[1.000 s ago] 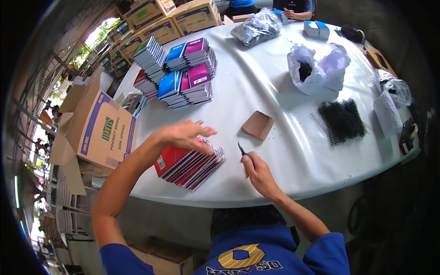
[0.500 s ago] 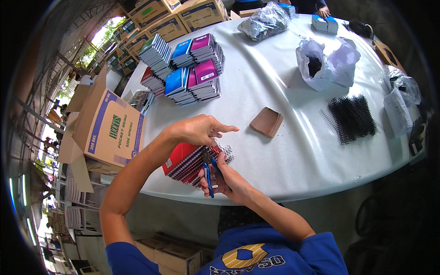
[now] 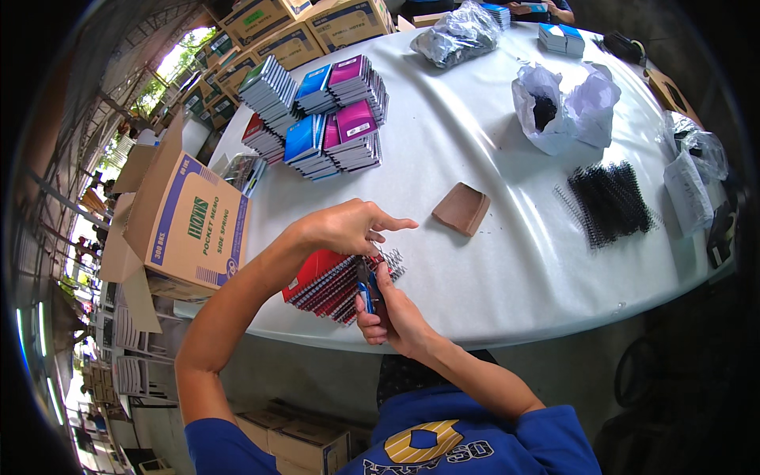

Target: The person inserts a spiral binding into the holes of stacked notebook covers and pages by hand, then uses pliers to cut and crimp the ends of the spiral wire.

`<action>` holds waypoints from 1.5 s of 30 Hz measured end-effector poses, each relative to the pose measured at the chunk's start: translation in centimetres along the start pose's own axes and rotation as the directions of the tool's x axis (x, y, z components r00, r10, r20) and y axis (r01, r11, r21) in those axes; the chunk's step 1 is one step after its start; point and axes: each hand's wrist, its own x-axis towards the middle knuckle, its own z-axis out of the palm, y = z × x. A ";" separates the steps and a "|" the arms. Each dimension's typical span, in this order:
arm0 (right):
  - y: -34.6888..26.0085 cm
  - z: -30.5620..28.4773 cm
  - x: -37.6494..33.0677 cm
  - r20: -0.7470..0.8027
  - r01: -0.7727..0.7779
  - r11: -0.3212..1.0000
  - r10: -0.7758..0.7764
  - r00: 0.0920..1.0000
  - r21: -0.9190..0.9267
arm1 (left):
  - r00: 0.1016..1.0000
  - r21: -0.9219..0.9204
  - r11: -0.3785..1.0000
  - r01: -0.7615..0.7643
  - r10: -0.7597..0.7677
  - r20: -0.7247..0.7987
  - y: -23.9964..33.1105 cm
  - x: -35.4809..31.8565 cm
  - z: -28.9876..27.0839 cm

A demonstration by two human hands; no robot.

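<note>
My right hand point(image 3: 400, 317) is wrapped round blue-handled pliers point(image 3: 366, 289), whose dark jaws point at the coil ends of a stack of red spiral notebooks point(image 3: 324, 285). The stack lies at the table's near edge, its bindings facing me. Above its far end arches my left hand point(image 3: 348, 226). The left index finger sticks out to the right while the other fingers curl down by the coils; what they pinch is hidden. Loose coil ends point(image 3: 393, 261) jut out just right of the pliers' tips.
A brown curved shard point(image 3: 461, 210) lies ahead. Black spiral coils point(image 3: 609, 204) are heaped at right, near a white bag point(image 3: 546, 111). Blue and purple notebooks point(image 3: 356, 119) stand stacked at far left, beside an open carton point(image 3: 190, 214). A person's hand point(image 3: 520, 8) shows across the white table point(image 3: 507, 293).
The pliers' handles have closed together in my right hand, and the tool has tilted. My left hand has shifted slightly right. Across the table, the person's hand has left the blue notebook stack.
</note>
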 end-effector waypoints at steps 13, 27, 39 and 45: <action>0.2 -0.4 0.6 -0.017 0.094 0.992 -0.095 0.995 -0.088 | 0.998 0.099 0.994 -0.056 0.058 -0.016 -1.4 0.4 -0.3; 0.0 0.2 -0.3 -0.019 0.095 0.982 -0.100 0.995 -0.164 | 0.995 0.040 0.995 0.094 -0.095 0.023 0.3 0.0 -0.4; 0.2 -0.5 0.0 0.007 -0.009 0.999 0.010 1.000 -0.036 | 0.989 0.233 0.966 0.113 -0.132 0.066 1.7 0.1 -0.5; 0.7 0.8 -0.3 -0.116 0.080 0.995 -0.087 0.989 -0.064 | 1.000 0.217 0.976 -0.023 0.020 0.019 -0.7 0.2 -0.1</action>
